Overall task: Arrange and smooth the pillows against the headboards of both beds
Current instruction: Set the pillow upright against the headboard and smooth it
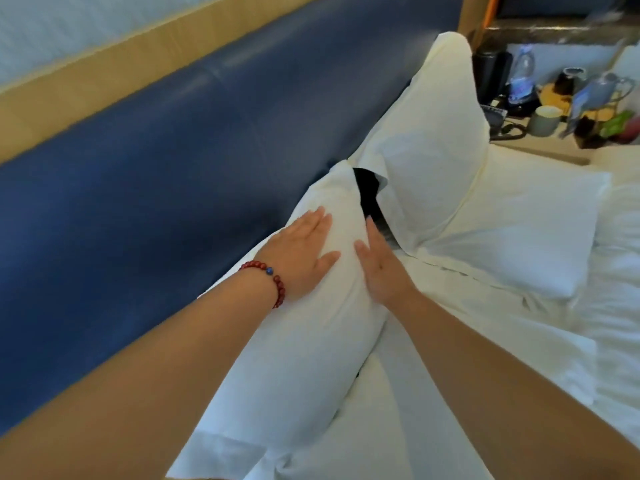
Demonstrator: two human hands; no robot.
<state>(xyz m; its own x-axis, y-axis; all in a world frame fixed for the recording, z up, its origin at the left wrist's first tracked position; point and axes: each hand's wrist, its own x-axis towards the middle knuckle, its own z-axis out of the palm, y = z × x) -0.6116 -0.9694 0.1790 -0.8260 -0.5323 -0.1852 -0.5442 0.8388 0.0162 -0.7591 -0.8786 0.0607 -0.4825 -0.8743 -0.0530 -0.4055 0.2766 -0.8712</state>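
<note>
Both hands lie flat and open on the near pillow [311,323], gripping nothing: the left hand [301,252], with a red bead bracelet [273,282] at the wrist, presses its top, the right hand [379,265] its bed-side face. The pillow leans against the blue headboard [166,174]. Beyond it a second pillow [433,147] stands upright and a third [526,230] lies flat on the sheets [606,341]. This looks like the smoothing step; next, likely, patting the pillow square and closing the dark gap between the two.

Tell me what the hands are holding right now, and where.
Nothing is gripped. Both the left hand and right hand lie open and flat on the near pillow, pressing its upper end.
</note>
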